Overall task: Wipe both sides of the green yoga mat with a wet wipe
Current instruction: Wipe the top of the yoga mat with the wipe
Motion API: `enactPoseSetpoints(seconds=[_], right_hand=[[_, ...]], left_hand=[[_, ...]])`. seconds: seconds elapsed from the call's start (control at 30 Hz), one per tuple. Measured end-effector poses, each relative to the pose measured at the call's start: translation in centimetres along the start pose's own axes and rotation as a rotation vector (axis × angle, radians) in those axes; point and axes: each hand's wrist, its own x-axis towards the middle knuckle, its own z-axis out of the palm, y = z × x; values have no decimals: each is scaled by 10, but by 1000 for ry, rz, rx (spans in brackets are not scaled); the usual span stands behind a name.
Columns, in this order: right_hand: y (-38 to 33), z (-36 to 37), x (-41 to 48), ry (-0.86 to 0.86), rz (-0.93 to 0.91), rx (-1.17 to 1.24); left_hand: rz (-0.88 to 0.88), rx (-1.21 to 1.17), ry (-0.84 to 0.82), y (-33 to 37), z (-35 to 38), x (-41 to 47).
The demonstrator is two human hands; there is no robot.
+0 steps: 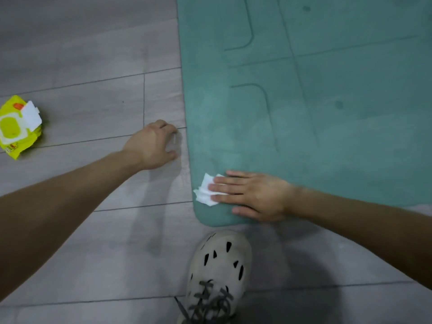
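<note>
Green yoga mat [327, 136] lies flat, fills frame approx 12 to 3 o'clock, embossed guide lines, rounded near corner. White wet wipe [205, 192], folded, on mat's edge, 12 o'clock of that corner.

Single head-worn wide-angle view, facing forward and steeply down onto the floor [93, 54], close range, left forearm [70, 195] and right forearm [362, 218] in frame from the lower corners, green yoga mat [327, 90] filling upper right, shoe [217, 265] at bottom edge.

I see a matt, finely textured green mat [327, 113], grey wood-look floor [81, 54] with a dull sheen, soft white wipe [207, 190], and a glossy yellow plastic packet [16, 129].
</note>
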Motion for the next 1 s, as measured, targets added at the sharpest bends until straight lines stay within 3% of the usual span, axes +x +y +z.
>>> enactPoseSetpoints(seconds=[0.07,0.17,0.2,0.23,0.27,0.37,0.43,0.47,0.6,0.67,0.7,0.73,0.83,0.87,0.93,1.0], right_hand=[[30,-4,-42,52,191,-49],[98,-17,-95,260,971,-55],[101,-18,-104,308,1179,13],[92,-13,-104,328,1256,65],[70,-7,-98,318,1197,48],[-14,17,-85,155,557,18],[-19,19,-108,125,414,-31],[-3,17,-130,164,529,-48],[72,9,-243,339,1518,41],[72,10,-249,426,1754,119],[62,13,-228,445,1722,103],[47,15,-199,442,1572,81],[-11,22,-115,286,781,49],[-15,24,-107,226,614,12],[15,22,-130,235,563,-47],[70,17,-175,360,881,-80]], left_hand=[[26,16,28,15,-2,0],[80,42,51,39,-9,5],[98,53,55,48,-11,8],[115,64,58,57,-12,12],[134,72,56,67,-13,17],[199,89,52,101,-14,35],[239,94,65,125,-11,47],[261,90,74,136,-9,52],[348,83,109,172,-3,73],[404,77,122,186,-4,81],[423,71,129,191,-6,85],[434,67,136,196,-7,89],[422,59,154,204,-7,98],[415,57,159,204,-8,101],[409,59,167,200,-10,107],[402,57,180,194,-13,114]])
